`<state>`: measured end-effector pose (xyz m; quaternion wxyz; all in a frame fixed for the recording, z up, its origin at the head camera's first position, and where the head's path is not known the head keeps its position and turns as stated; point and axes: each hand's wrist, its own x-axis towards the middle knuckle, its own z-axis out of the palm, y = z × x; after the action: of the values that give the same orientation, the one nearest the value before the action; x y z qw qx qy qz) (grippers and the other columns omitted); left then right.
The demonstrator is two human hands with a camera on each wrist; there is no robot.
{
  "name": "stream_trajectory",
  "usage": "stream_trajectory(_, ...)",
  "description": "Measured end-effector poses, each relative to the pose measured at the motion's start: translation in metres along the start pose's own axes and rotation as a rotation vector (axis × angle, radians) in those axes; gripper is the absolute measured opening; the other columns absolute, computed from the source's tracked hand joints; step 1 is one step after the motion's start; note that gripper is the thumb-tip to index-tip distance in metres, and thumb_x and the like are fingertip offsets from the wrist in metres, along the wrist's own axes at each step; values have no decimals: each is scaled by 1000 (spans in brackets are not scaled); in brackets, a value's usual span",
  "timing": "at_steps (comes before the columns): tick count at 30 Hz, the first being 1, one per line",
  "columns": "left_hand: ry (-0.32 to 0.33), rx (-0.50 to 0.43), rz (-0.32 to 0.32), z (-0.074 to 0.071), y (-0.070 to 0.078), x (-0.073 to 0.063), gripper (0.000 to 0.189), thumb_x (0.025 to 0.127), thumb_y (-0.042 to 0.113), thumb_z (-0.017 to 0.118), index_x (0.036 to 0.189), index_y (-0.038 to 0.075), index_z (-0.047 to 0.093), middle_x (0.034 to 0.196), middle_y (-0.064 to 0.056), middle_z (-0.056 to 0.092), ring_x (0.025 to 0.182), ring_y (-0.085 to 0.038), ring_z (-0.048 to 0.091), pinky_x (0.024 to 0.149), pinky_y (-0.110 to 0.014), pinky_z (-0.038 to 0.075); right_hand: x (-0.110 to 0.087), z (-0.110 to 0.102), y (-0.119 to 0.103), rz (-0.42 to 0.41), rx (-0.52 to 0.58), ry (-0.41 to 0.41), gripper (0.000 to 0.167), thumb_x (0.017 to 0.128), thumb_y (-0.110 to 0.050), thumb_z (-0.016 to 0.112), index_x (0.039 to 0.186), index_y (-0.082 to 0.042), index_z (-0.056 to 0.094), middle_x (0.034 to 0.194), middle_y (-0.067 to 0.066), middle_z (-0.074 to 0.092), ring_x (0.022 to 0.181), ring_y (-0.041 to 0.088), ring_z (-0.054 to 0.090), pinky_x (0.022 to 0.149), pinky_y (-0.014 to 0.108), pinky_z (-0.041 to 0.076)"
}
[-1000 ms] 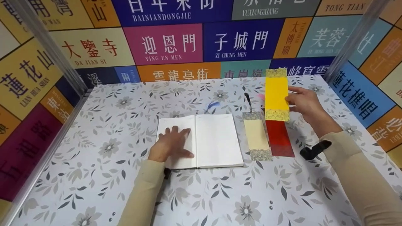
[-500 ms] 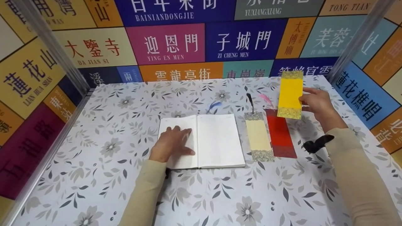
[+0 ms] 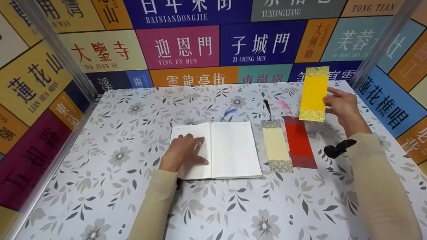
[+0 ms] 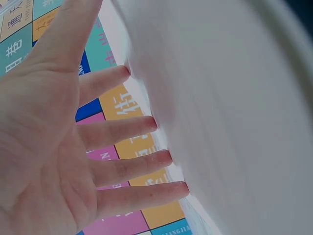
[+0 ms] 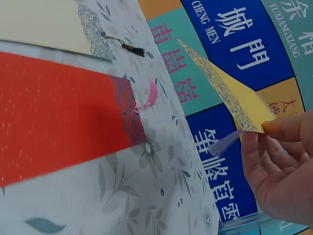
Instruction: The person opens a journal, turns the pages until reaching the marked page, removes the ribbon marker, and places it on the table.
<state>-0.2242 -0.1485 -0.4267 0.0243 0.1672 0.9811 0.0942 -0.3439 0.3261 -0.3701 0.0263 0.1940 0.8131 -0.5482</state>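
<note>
My left hand (image 3: 180, 151) lies over the left page of an open blank notebook (image 3: 235, 150), fingers spread. In the left wrist view its straight fingertips (image 4: 161, 157) press on the white page (image 4: 230, 122). Off to the right and above the table, my right hand (image 3: 343, 106) pinches a yellow bookmark (image 3: 313, 95) by its right edge between thumb and fingers. Patterned bands cross both ends of this bookmark, and a pale lilac tassel (image 5: 222, 143) hangs by it in the right wrist view. A red bookmark (image 3: 300, 143) lies on the table below it.
Between notebook and red bookmark lies a cream bookmark (image 3: 276, 143) with a black tassel (image 3: 267, 106). A pink tassel (image 3: 284, 106) extends from the red one. A blue tassel (image 3: 230, 112) shows behind the notebook. Printed panels (image 3: 176, 46) wall the flower-patterned table (image 3: 240, 203).
My right hand has carried the yellow bookmark rightward and slightly up, away from over the red bookmark, whose top and pink tassel now show. My left hand stays on the notebook.
</note>
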Motion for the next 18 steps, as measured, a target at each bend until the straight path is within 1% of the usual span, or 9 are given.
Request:
stream_trajectory(4, 1, -11, -11, 0, 1, 0, 83, 67, 56, 86, 134, 14, 62, 109, -18, 68, 92, -38, 62, 81, -51, 53, 0, -10, 17, -11, -80, -31, 57, 105, -33, 48, 158, -21, 31, 148, 5, 47, 108, 10, 56, 102, 26, 52)
stream_trajectory(6, -1, -10, -23, 0, 1, -1, 84, 67, 57, 85, 135, 14, 61, 112, -19, 67, 94, -38, 61, 82, -52, 53, 1, -15, 27, 8, -108, -53, 58, 105, -32, 48, 159, -19, 30, 149, 7, 46, 110, 12, 55, 104, 28, 51)
stream_trajectory(8, -6, -1, -31, -1, 1, 0, 86, 66, 57, 85, 137, 15, 60, 114, -20, 65, 96, -39, 61, 83, -52, 53, 3, -18, 36, 47, -115, -69, 58, 105, -31, 48, 159, -17, 30, 153, 11, 42, 115, 16, 54, 108, 30, 49)
stream_trajectory(11, -14, 15, -37, 0, 1, 1, 87, 66, 58, 84, 138, 16, 58, 116, -21, 63, 96, -39, 60, 82, -52, 54, 3, -22, 49, 97, -129, -93, 58, 105, -29, 49, 158, -16, 29, 157, 13, 37, 120, 20, 50, 107, 29, 48)
stream_trajectory(14, -30, 18, -41, 0, 3, 1, 88, 67, 59, 84, 139, 16, 57, 116, -21, 62, 97, -38, 59, 82, -52, 54, 0, -27, 61, 123, -146, -118, 59, 104, -29, 50, 158, -16, 29, 157, 12, 36, 120, 21, 48, 98, 24, 49)
stream_trajectory(18, -41, 4, -51, -1, 4, 1, 87, 67, 57, 84, 139, 16, 58, 116, -21, 62, 98, -38, 58, 83, -52, 53, -6, -29, 73, 115, -199, -149, 60, 105, -30, 49, 158, -13, 29, 157, 15, 35, 120, 22, 48, 88, 18, 49)
